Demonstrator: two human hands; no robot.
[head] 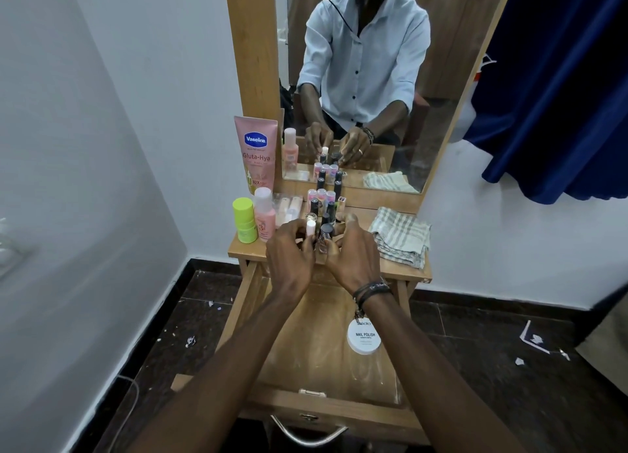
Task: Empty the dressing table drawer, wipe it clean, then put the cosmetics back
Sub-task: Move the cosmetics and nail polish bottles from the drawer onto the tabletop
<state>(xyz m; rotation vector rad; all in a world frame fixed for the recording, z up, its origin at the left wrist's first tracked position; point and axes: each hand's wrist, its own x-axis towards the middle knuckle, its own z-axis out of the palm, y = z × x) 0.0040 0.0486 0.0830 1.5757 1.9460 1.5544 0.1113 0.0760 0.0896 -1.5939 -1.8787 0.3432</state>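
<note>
**Hands at the Cosmetics Cluster, Drawer Open**

The left hand is pinching a white-capped tube; the right hand is closing its fingers around a small dark-capped bottle. Both are working at the dressing table front edge. At 12 o'clock, a cluster of small bottles is crowding the hands. At 10 o'clock, a green jar, pink bottle and Vaseline tube are standing. A folded checked cloth is lying at 2 o'clock. The open drawer, at 6 o'clock, is holding one nail polish remover tub.
</note>
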